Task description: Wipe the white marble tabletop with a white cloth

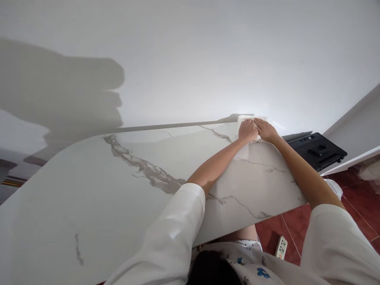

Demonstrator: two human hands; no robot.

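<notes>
The white cloth lies at the far edge of the marble-patterned table, close to the pale wall and toward the right-hand end. Both of the person's hands are on it: the left hand rests palm down over the left part, and the right hand slants in from the other side, its fingers meeting the left ones. Neither makes a fist; whether they pinch the material or merely press it, I cannot tell, since they hide so much of it. To my eye it is light and soft, so it ought to give under pressure and crumple rather than keep a shape. I can't make out whether it is damp, or whether it is really paper, which would tear if dragged hard. The table looks smooth and faintly glossy, so the piece should slide readily. Probably the surest hold is flat across its middle, or on the loose border showing past the fingertips.
</notes>
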